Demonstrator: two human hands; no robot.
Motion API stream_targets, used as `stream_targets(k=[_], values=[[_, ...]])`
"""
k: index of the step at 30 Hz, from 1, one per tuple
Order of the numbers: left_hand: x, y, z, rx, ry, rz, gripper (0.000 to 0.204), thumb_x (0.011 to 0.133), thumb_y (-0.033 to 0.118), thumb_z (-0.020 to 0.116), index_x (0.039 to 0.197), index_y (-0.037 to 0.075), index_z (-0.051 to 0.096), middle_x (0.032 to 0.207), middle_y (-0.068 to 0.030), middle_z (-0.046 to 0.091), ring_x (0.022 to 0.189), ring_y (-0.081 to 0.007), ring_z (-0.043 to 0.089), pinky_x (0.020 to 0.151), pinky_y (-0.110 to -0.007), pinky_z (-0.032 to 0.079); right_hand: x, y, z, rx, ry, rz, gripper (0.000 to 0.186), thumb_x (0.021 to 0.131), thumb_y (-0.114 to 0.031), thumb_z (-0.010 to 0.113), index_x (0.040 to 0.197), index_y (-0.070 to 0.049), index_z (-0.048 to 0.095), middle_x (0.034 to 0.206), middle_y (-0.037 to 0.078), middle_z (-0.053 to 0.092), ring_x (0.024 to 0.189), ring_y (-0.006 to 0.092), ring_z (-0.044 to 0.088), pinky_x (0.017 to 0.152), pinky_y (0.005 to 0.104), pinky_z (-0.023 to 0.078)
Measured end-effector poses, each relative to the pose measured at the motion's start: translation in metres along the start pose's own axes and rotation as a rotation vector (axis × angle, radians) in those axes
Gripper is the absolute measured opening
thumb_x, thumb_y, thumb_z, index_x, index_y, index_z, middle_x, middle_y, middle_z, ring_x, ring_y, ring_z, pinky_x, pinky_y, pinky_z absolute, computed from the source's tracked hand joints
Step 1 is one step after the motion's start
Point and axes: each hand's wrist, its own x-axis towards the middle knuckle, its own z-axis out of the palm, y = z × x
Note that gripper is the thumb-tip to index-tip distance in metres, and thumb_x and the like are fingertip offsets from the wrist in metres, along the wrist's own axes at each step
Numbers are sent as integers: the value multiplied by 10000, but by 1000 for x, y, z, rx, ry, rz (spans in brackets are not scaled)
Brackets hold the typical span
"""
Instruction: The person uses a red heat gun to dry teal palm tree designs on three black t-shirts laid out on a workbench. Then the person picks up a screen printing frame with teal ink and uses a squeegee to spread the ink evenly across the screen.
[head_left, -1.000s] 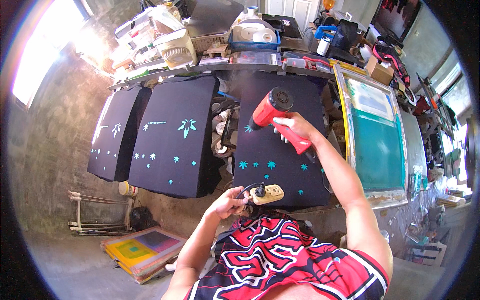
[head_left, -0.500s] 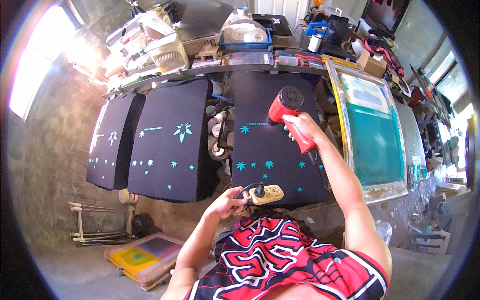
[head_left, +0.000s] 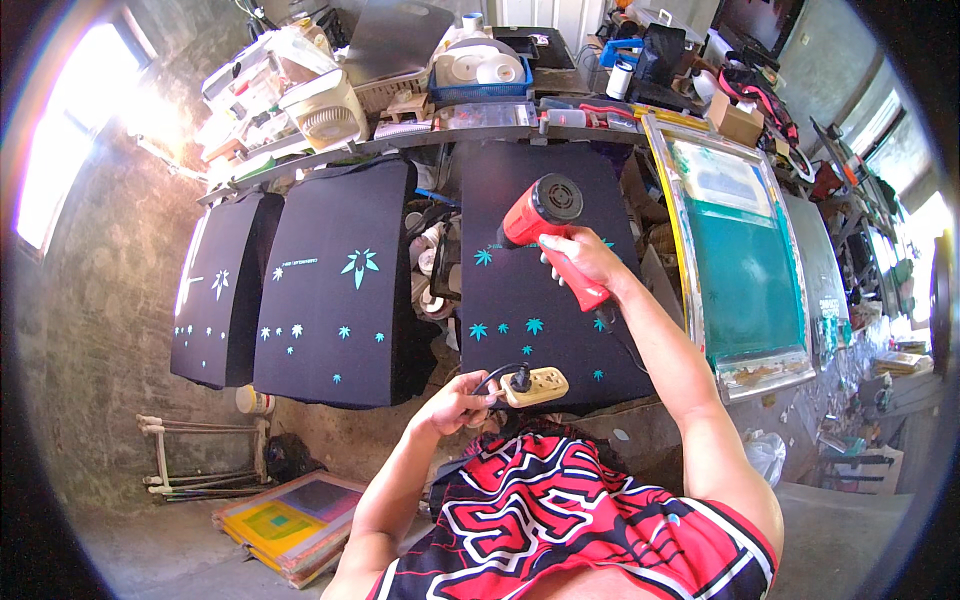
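My right hand point(head_left: 585, 257) is closed round the handle of a red heat gun point(head_left: 530, 218) with a black vented back. Its nozzle points down at the black shirt point(head_left: 560, 345) on the right-hand board, over a line of small teal print. Teal leaf shapes are scattered across that shirt. In my left hand point(head_left: 458, 403) is the cord end of a cream power strip point(head_left: 537, 387), with a black plug pushed into it. The strip hangs over the shirt's near edge. To the left, a second black shirt point(head_left: 335, 300) and a third black shirt point(head_left: 225, 290) carry similar prints.
A teal screen-printing frame point(head_left: 745, 280) leans at the right. Behind the boards, a shelf holds a blue basket point(head_left: 485, 88), a cream fan point(head_left: 325, 112) and a cardboard box point(head_left: 735, 120). Colourful screens point(head_left: 295, 520) and a white pipe rack point(head_left: 205, 455) stand on the floor at left.
The heat gun has moved left over the shirt in my right hand, its nozzle now covering part of the small print. My left hand keeps its hold beside the power strip.
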Motion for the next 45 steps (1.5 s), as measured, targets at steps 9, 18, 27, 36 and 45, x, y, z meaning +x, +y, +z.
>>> stream_targets(k=[9, 18, 27, 36, 45], values=[[-9, -5, -4, 30, 25, -36, 145, 942, 42, 676, 1029, 40, 560, 722, -4, 542, 531, -92, 467, 475, -240, 343, -3, 7, 5, -7, -48, -57, 339, 976, -318, 632, 1170, -41, 619, 876, 59, 660, 645, 133, 643, 545, 290, 534], [-18, -4, -8, 71, 54, -31, 181, 900, 71, 708, 1035, 46, 590, 704, 5, 521, 530, -98, 493, 443, -244, 315, -25, 5, 1, -7, -63, 0, 343, 975, -326, 631, 1168, -43, 617, 882, 58, 668, 635, 136, 643, 550, 302, 541], [-23, -13, -16, 68, 130, -106, 144, 901, 48, 691, 998, 42, 584, 720, -9, 532, 496, -104, 492, 425, -232, 298, -92, 1, 15, -43, -362, 167, 360, 977, -311, 654, 1226, -54, 622, 960, 46, 667, 715, 141, 650, 591, 312, 551], [-24, -23, -22, 25, 73, -111, 151, 905, 26, 689, 1003, 39, 576, 765, -15, 548, 518, -104, 486, 443, -241, 343, -90, 20, 33, -16, -309, 138, 363, 987, -310, 645, 1247, -60, 602, 930, 45, 649, 696, 129, 639, 591, 302, 550], [-29, -30, -22, 98, 72, -132, 135, 924, 43, 670, 999, 63, 560, 816, -3, 572, 568, -68, 470, 461, -212, 301, -95, 26, 26, -36, -202, 172, 352, 988, -282, 627, 1227, -25, 602, 954, 89, 676, 672, 140, 647, 574, 297, 548]])
